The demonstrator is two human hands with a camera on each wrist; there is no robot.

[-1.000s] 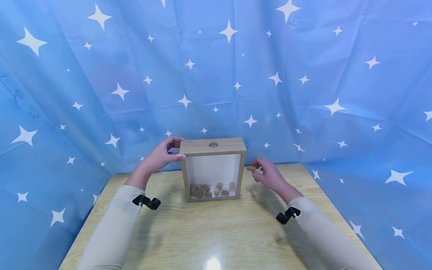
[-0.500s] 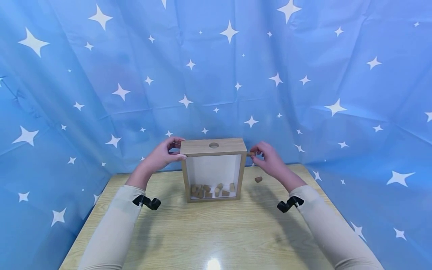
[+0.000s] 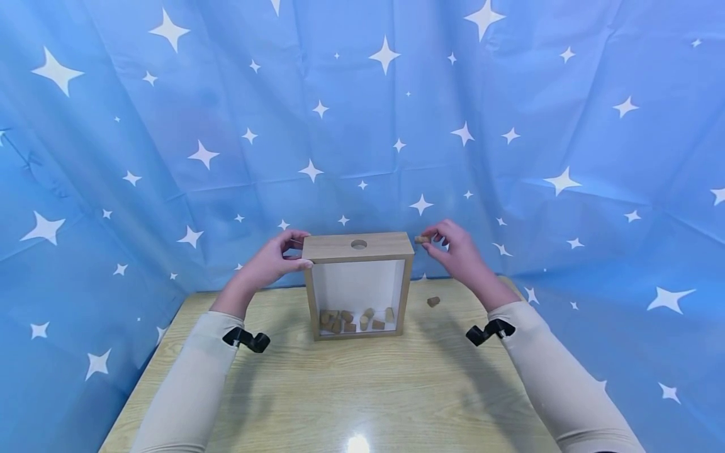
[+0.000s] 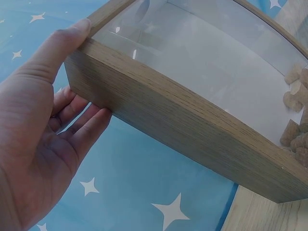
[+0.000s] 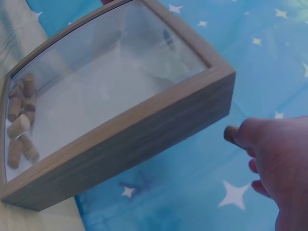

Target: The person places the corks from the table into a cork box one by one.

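Observation:
A wooden shadow box (image 3: 358, 251) with a clear front and a round hole (image 3: 359, 244) in its top stands upright on the table. Several corks (image 3: 348, 327) lie along its bottom inside. My left hand (image 3: 276, 257) grips the box's upper left corner, thumb on the front edge and fingers behind, as the left wrist view (image 4: 48, 115) shows. Beside the upper right corner, my right hand (image 3: 455, 251) pinches a cork (image 3: 421, 240) between thumb and fingers. That cork (image 5: 232, 134) sticks out past the thumb in the right wrist view, apart from the box.
Another cork (image 3: 433, 301) lies on the wooden table (image 3: 340, 390), right of the box. A blue curtain (image 3: 362, 113) with white stars hangs close behind the box and along both sides.
My right hand has risen from low beside the box to near its top with a cork, uncovering the one on the table. The left hand keeps its grip.

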